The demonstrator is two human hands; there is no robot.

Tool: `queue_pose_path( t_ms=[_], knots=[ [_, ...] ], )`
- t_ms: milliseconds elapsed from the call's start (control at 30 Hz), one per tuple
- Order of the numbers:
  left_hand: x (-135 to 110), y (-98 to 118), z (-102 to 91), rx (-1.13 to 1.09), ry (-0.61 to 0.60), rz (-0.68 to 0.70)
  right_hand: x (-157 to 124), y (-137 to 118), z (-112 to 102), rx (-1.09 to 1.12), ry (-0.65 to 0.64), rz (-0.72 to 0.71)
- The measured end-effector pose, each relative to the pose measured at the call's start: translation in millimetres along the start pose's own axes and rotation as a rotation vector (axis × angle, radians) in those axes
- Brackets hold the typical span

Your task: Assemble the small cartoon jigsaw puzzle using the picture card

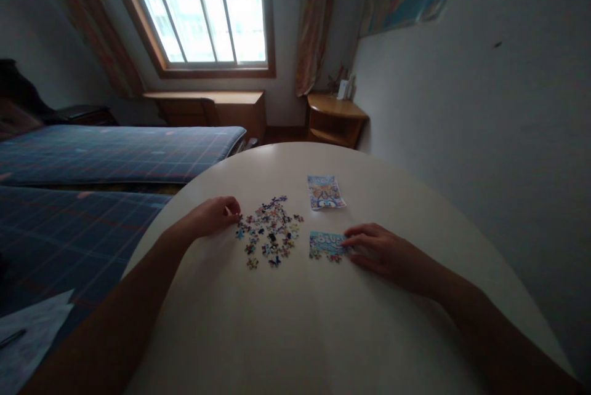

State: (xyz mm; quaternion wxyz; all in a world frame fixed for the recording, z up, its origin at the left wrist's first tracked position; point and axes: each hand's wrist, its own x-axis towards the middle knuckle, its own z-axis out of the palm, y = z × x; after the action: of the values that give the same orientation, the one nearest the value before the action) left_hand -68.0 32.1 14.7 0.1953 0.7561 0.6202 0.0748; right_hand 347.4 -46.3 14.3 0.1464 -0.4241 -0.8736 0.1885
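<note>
Several loose jigsaw pieces (pixel 270 232) lie scattered in the middle of a round white table (pixel 286 327). My left hand (pixel 213 215) rests at the left edge of the heap, fingers curled in a pinch at a piece. To the right lies a partly joined strip of puzzle (pixel 325 246). My right hand (pixel 385 251) lies flat beside it, fingertips touching its right end. A small picture card (pixel 325 191) lies further back.
A bed with a blue checked cover (pixel 106 155) stands left of the table. A wooden desk (pixel 212 106) sits under the window, a corner shelf (pixel 335 117) by the right wall. White paper (pixel 28 339) lies at lower left.
</note>
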Motion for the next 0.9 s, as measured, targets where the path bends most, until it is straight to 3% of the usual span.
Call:
queue_pose_path(
  t_ms=[233,367,533,633,900],
  knots=[
    [3,2,3.8,-0.108,0.093,0.14,0,0,0,-0.008,0.005,-0.01],
    [-2,31,11.6,-0.289,0.192,0.219,0,0,0,-0.006,0.025,-0.01],
    [-24,92,43.6,-0.644,0.109,0.264,2,-11,3,-0.001,0.174,-0.022],
    [-37,118,64.1,-0.794,0.011,0.25,5,-28,8,0.046,0.217,-0.017],
    [-48,136,78.0,-1.057,-0.094,0.274,11,-56,25,0.098,0.257,-0.116]
  ],
)
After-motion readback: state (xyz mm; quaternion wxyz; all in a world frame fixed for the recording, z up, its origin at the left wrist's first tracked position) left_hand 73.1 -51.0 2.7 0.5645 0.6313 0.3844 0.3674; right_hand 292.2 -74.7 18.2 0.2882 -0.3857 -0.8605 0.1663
